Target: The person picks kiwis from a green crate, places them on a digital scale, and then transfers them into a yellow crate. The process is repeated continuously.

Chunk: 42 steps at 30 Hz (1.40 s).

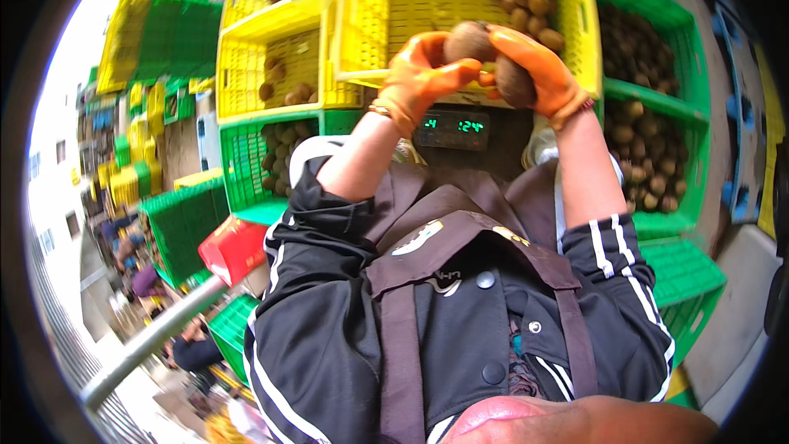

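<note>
My left hand (425, 74), in an orange rubber glove, has its fingers closed around a round brown kiwifruit (468, 42). My right hand (539, 71), gloved the same way, holds another kiwifruit (516, 81) against its palm, and its fingers reach toward the first fruit. Both hands are over the near edge of a yellow plastic crate (363, 12), in which several kiwifruits (537, 5) lie at the right. Just below the hands is a scale's dark display (454, 129) with lit green digits.
Green crates of kiwifruit (696, 98) stand at the right. More yellow crates (231, 68) and a green one (237, 160) are at the left. A red box (231, 250) sits near a metal pole (154, 339). Several people are in the far left background.
</note>
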Motion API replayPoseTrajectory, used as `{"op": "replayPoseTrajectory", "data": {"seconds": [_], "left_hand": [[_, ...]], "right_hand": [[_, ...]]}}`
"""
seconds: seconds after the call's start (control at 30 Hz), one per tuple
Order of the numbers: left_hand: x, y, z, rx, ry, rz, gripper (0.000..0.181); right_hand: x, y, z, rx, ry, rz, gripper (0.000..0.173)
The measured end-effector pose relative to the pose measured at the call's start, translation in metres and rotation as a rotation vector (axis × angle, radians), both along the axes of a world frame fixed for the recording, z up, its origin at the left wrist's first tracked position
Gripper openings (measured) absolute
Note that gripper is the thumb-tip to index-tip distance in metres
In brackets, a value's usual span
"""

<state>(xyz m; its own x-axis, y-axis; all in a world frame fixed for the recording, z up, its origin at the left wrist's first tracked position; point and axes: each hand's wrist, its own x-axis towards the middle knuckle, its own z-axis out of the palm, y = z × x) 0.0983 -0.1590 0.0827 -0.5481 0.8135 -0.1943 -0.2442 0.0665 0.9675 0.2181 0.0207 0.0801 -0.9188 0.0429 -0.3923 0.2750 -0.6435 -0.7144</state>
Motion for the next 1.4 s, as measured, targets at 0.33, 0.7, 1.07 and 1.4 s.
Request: {"op": "replayPoseTrajectory", "data": {"seconds": [0.33, 0.7, 1.07, 1.4], "left_hand": [[0.045, -0.069, 0.03, 0.257, -0.263, 0.04, 0.049], [-0.003, -0.201, 0.057, 0.285, -0.199, 0.479, 0.047], [-0.002, -0.45, -0.193, -0.071, -0.565, 1.204, 0.022], [0.038, -0.411, -0.189, -0.26, -0.865, 1.452, 0.04]], "right_hand": [[0.004, -0.054, 0.021, 0.042, 0.065, 0.207, 0.055], [-0.007, -0.075, 0.01, -0.698, 0.008, -0.121, 0.039], [-0.013, -0.118, 0.031, -0.684, -0.016, -0.105, 0.035], [-0.014, -0.135, 0.047, -0.539, -0.138, -0.185, 0.032]]}}
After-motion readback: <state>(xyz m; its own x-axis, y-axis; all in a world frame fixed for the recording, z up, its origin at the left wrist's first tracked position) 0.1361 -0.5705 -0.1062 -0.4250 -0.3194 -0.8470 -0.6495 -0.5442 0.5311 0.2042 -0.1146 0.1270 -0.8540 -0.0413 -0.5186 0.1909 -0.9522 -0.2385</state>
